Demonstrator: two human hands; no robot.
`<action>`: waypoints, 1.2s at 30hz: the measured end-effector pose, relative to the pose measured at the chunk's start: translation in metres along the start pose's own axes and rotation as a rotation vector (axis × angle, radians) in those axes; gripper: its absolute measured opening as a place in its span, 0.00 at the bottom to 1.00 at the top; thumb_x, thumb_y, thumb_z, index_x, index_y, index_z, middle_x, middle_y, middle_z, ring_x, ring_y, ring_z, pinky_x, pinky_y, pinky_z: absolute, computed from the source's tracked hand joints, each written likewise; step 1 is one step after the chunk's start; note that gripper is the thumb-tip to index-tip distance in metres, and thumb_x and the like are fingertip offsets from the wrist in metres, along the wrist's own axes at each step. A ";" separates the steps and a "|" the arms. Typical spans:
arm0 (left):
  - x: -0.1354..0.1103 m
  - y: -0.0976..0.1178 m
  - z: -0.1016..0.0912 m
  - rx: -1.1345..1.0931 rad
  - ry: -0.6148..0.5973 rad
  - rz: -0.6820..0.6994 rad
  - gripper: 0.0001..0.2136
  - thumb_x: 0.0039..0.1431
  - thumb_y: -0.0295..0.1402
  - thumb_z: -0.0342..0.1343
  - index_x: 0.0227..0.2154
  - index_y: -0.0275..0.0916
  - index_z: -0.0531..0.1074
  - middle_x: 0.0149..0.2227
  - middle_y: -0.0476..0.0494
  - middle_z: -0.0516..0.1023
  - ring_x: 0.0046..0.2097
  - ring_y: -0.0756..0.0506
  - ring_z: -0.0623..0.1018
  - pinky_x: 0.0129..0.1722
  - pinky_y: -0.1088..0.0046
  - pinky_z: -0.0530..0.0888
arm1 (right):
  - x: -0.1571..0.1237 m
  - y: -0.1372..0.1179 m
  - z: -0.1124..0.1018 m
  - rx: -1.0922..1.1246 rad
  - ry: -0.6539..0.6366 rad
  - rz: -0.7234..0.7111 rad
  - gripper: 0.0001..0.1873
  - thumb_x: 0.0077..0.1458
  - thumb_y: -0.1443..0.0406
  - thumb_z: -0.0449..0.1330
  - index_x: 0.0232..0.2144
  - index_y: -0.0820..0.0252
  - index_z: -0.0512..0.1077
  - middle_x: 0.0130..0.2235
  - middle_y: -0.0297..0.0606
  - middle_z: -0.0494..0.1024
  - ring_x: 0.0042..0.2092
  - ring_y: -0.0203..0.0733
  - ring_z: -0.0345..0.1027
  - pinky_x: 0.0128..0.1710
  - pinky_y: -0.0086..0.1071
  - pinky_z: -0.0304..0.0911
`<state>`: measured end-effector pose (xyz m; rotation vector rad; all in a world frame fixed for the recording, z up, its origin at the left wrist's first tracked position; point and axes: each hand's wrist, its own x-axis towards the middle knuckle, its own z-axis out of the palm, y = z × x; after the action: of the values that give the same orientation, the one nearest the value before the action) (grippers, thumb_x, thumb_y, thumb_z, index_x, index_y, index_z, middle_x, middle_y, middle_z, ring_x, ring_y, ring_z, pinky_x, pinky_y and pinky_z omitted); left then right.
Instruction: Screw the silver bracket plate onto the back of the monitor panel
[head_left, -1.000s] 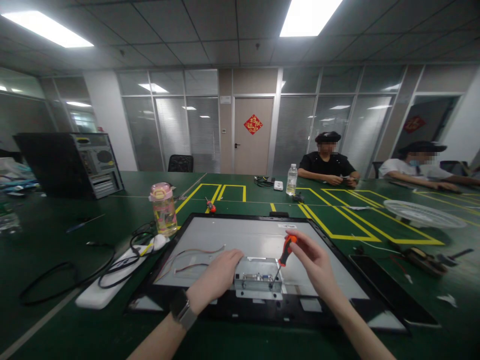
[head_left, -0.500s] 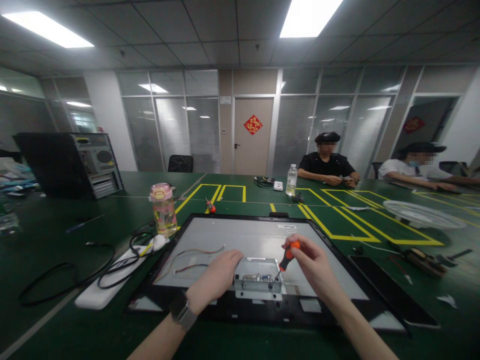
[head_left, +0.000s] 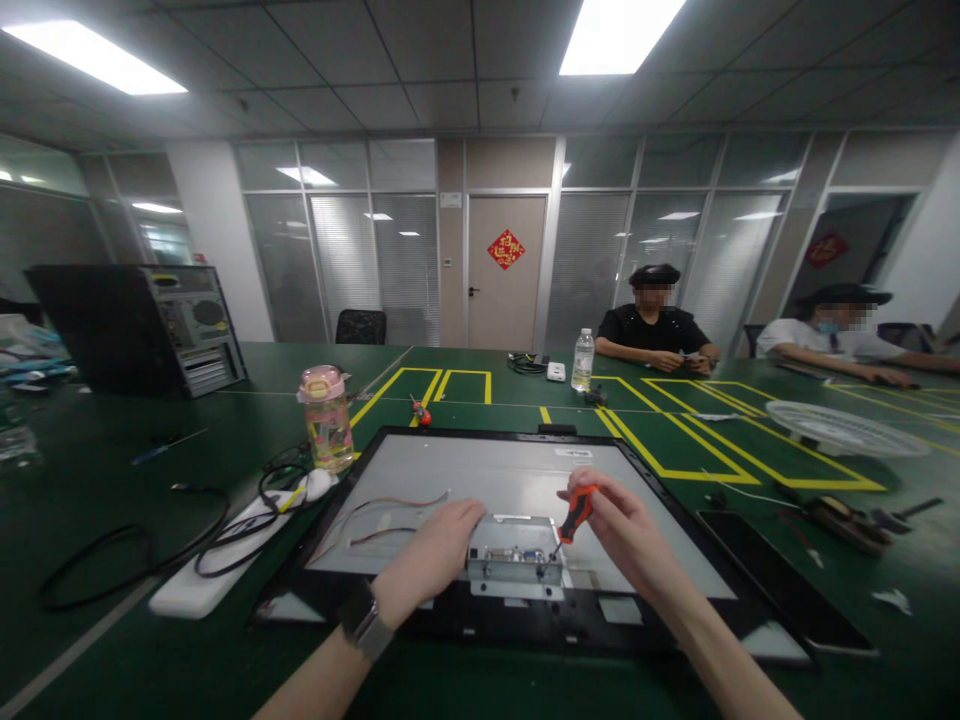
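My right hand (head_left: pixel 619 520) is closed around the orange-and-black handle of a screwdriver (head_left: pixel 577 515). The screwdriver tilts down to the left, its tip at the right end of a metal bracket (head_left: pixel 517 590) with a row of connector ports. My left hand (head_left: pixel 439 550), a watch on its wrist, grips the bracket's left end; its fingertips are partly hidden behind the metal. Beneath both hands lies a flat display panel (head_left: pixel 495 470) with a black frame and a grey back. Thin loose wires (head_left: pixel 382 535) run across the panel left of the bracket.
Left of the panel are a white power strip (head_left: pixel 202 575) with black cables and a pink-lidded bottle (head_left: pixel 326 420). A black computer case (head_left: pixel 135 330) stands farther left. On the right lies a dark flat slab (head_left: pixel 780 580). Two people sit across the green table.
The screwdriver handle has turned slightly in my right hand, whose fingers have shifted a little around it. My left hand and the bracket stay in place.
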<state>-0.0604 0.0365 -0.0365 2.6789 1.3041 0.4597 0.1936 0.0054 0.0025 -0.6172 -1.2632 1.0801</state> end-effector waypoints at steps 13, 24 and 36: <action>0.000 0.004 -0.004 -0.006 -0.019 -0.022 0.25 0.53 0.15 0.40 0.53 0.36 0.65 0.55 0.39 0.70 0.56 0.45 0.68 0.59 0.66 0.62 | 0.002 0.000 -0.002 -0.015 -0.005 0.022 0.13 0.47 0.53 0.67 0.34 0.52 0.78 0.35 0.38 0.75 0.39 0.44 0.70 0.41 0.38 0.67; -0.001 0.008 -0.009 -0.013 -0.038 -0.021 0.24 0.55 0.15 0.40 0.53 0.35 0.65 0.55 0.38 0.70 0.56 0.44 0.69 0.59 0.65 0.61 | 0.003 0.002 -0.004 -0.058 0.023 -0.022 0.14 0.47 0.52 0.67 0.31 0.53 0.77 0.36 0.37 0.75 0.38 0.43 0.71 0.42 0.38 0.68; 0.000 0.003 -0.005 -0.013 -0.024 -0.017 0.25 0.54 0.15 0.39 0.54 0.35 0.64 0.56 0.39 0.68 0.57 0.46 0.67 0.60 0.67 0.60 | 0.004 0.005 -0.006 -0.043 0.039 0.008 0.14 0.49 0.52 0.65 0.33 0.53 0.77 0.39 0.39 0.77 0.41 0.46 0.71 0.43 0.39 0.67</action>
<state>-0.0595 0.0344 -0.0311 2.6528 1.3117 0.4310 0.1972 0.0118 -0.0019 -0.6732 -1.2540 1.0455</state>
